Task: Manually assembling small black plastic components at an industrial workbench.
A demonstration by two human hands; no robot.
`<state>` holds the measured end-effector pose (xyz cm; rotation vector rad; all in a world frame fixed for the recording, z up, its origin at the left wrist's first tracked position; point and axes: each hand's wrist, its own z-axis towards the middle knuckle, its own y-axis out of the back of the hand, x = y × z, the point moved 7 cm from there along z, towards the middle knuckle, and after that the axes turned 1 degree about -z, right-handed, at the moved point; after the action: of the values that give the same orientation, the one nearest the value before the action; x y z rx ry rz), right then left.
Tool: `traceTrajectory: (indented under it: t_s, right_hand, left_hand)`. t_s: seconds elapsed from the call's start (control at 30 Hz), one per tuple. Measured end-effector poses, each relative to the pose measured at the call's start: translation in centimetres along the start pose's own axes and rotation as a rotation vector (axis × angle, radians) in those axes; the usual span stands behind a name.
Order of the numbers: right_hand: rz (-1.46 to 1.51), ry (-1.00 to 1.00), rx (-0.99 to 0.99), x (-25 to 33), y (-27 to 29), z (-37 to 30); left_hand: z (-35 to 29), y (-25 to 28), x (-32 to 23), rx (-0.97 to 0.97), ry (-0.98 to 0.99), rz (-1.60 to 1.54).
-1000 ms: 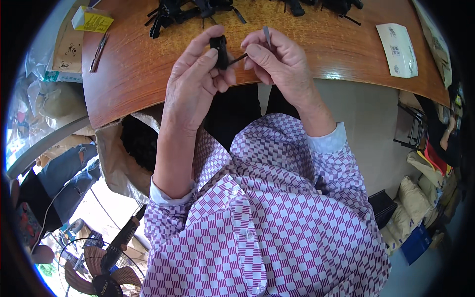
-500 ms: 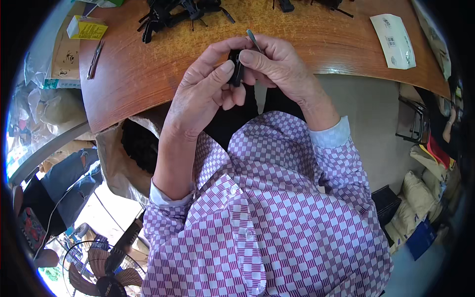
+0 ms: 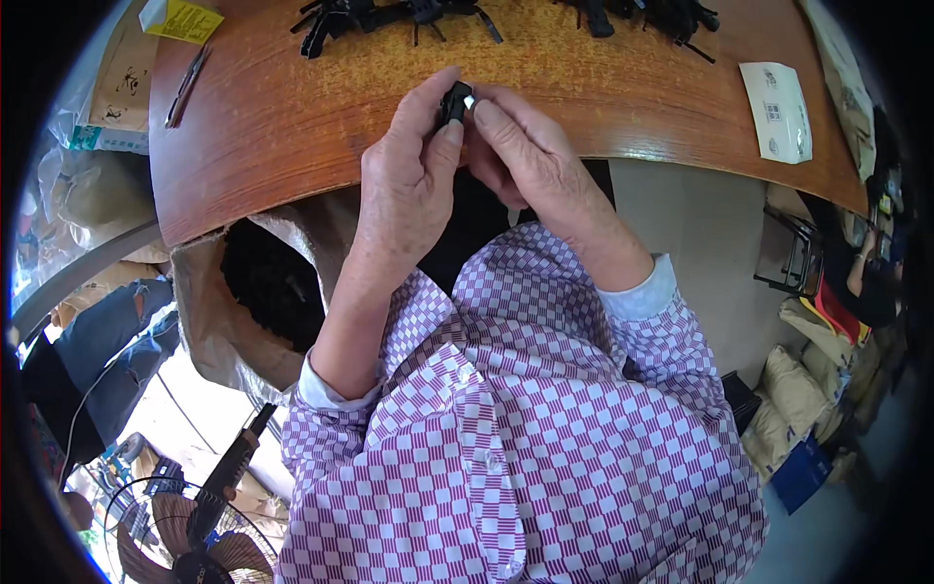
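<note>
Above the table's front edge, my left hand point(image 3: 407, 190) pinches a small black plastic piece point(image 3: 453, 100) between thumb and forefinger. My right hand point(image 3: 533, 151) is closed beside it, its thumb pressed close to the piece. A small bright metal end point(image 3: 469, 101) of a thin tool shows between the right thumb and the black piece. The rest of that tool is hidden by my fingers, and its exact kind does not show. Whether the metal end touches the piece I cannot tell.
Clusters of black plastic parts point(image 3: 428, 12) lie at the table's point(image 3: 282, 127) far side. Tweezers point(image 3: 187, 88) and a yellow box point(image 3: 182, 19) are at left, a white packet point(image 3: 778, 112) at right. Below left stands an open sack point(image 3: 209, 321) of dark pieces; a fan point(image 3: 195, 555) is lower left.
Both hands have turned around the black piece and lifted it slightly. The thin tool, which stuck up above my right hand, now shows only a bright end beside the piece.
</note>
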<state>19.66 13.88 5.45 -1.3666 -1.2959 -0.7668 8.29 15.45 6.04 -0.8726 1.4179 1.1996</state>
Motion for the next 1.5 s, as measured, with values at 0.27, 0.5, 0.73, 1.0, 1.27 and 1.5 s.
traceTrajectory:
  t_s: [0.27,0.5,0.73,1.0,1.27,1.5]
  right_hand:
    - [-0.043,-0.009,-0.025,0.4,-1.3,0.5]
    - [-0.028,0.005,-0.042,0.4,-1.8,1.3]
    - [-0.964,0.299,0.01,3.1,1.3,3.6]
    - [-1.338,0.519,-0.378,4.0,5.5,5.6]
    - [-0.514,0.097,-0.188,1.5,6.9,2.1]
    - [-0.234,0.017,-0.056,0.6,6.0,-0.1]
  left_hand:
    - [0.0,0.6,-0.6,-0.029,-0.021,0.006]
    - [0.0,1.4,-1.7,-0.189,-0.285,0.239]
    - [0.2,1.8,1.5,-0.1,0.05,-0.337]
    - [0.0,0.2,2.4,-0.014,0.405,-0.981]
    - [2.0,0.2,-1.4,-0.128,-0.022,0.152]
    - [2.7,-3.3,-3.9,0.16,-0.245,0.578]
